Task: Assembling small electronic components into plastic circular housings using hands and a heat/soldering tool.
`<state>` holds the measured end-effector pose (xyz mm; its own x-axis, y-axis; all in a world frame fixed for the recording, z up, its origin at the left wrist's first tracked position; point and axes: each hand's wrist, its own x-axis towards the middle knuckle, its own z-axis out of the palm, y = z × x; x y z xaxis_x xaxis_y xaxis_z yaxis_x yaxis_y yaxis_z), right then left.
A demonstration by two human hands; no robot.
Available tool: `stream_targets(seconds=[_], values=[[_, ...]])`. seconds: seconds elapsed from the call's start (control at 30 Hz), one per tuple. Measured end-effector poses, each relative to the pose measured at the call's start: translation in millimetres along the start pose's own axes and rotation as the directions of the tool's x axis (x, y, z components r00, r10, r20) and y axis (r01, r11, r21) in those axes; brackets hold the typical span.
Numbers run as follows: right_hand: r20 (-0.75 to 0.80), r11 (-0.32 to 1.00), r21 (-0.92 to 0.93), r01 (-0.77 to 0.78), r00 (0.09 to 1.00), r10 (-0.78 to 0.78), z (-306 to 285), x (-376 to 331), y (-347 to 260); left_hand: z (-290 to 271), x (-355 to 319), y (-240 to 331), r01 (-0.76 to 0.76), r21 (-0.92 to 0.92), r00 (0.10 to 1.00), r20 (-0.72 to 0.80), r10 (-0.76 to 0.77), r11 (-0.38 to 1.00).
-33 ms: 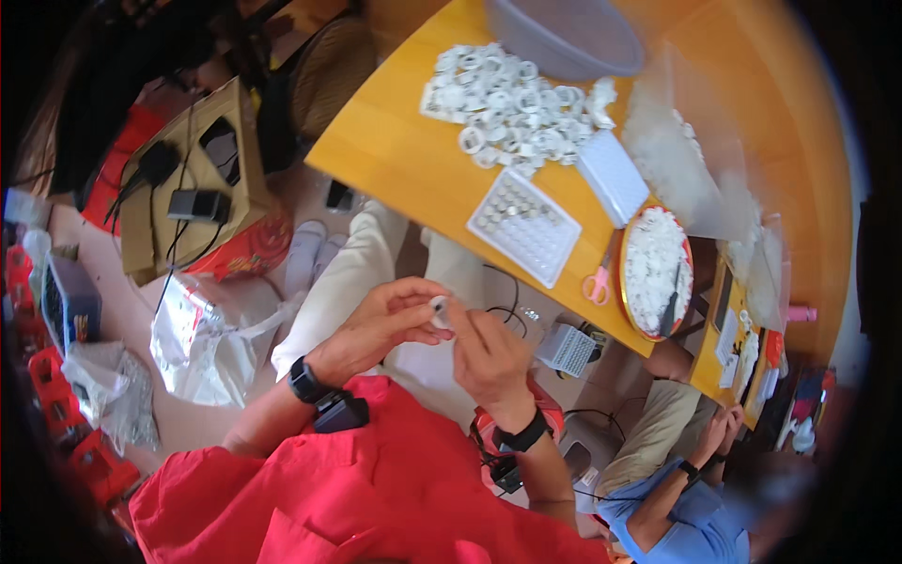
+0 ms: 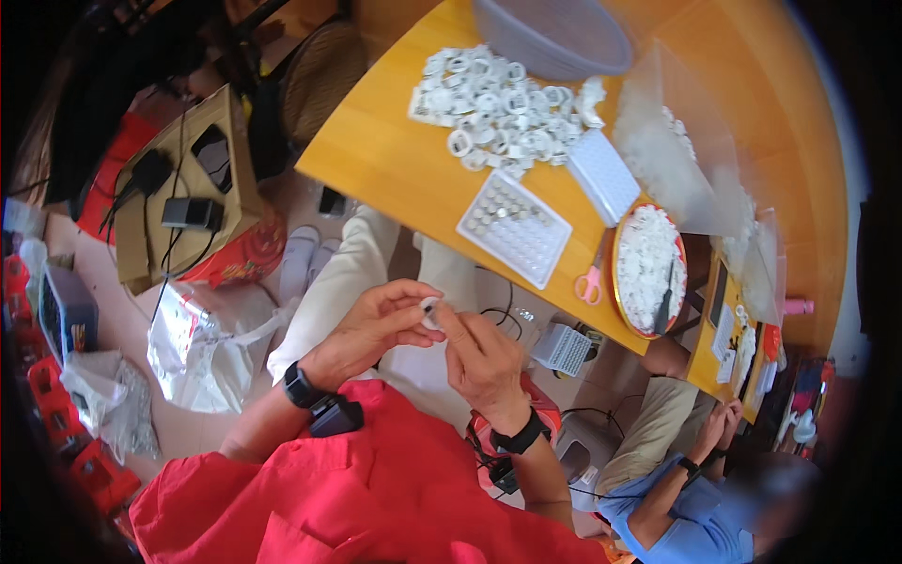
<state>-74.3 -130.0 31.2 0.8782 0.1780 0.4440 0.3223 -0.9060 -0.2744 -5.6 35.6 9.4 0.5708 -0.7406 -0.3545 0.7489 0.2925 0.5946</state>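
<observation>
Over my lap, my left hand (image 2: 376,324) pinches a small white round part (image 2: 429,314) with a dark spot in it. From the other side, the fingertips of my right hand (image 2: 490,365) press against the same part and cover some of it. Beyond my hands, near the table's edge, lies a white tray (image 2: 537,256) of small cells, some with silvery round pieces in them. Behind that tray a heap of white ring-shaped parts (image 2: 503,105) spreads over the table.
A second white tray (image 2: 601,177), pink-handled scissors (image 2: 589,285) and a red-rimmed bowl (image 2: 616,287) of white bits with a black-handled tool (image 2: 663,312) sit rightward. Behind are a grey basin (image 2: 554,42) and clear bags (image 2: 675,155). A co-worker's hands (image 2: 722,425) are at lower right.
The whole view has shifted slightly, so the table and floor things appear a little further left. Both hands keep the small white round part between their fingertips.
</observation>
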Motion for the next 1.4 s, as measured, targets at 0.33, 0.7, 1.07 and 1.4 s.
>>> stream_targets(seconds=[0.33, 0.7, 1.07, 1.4], values=[[-0.180, 0.832, 0.232, -0.505, 0.818, 0.547, -23, 44, 84, 1, 6, 1, -0.083, -0.061, 0.995, 0.043, 0.086, 0.995], [-0.195, 0.854, -0.008, -0.520, 0.839, 0.509, 7, 56, 108, -10, 7, 0, -0.080, -0.025, 0.996, 0.035, 0.081, 0.996], [-0.195, 0.792, 0.067, -0.607, 0.771, 0.607, 3, 58, 106, -17, 6, 0, -0.086, -0.024, 0.996, 0.007, 0.086, 0.996], [-0.275, 0.834, 0.169, -0.526, 0.787, 0.552, -7, 45, 106, -15, 9, 2, -0.083, 0.001, 0.997, -0.002, 0.083, 0.997]])
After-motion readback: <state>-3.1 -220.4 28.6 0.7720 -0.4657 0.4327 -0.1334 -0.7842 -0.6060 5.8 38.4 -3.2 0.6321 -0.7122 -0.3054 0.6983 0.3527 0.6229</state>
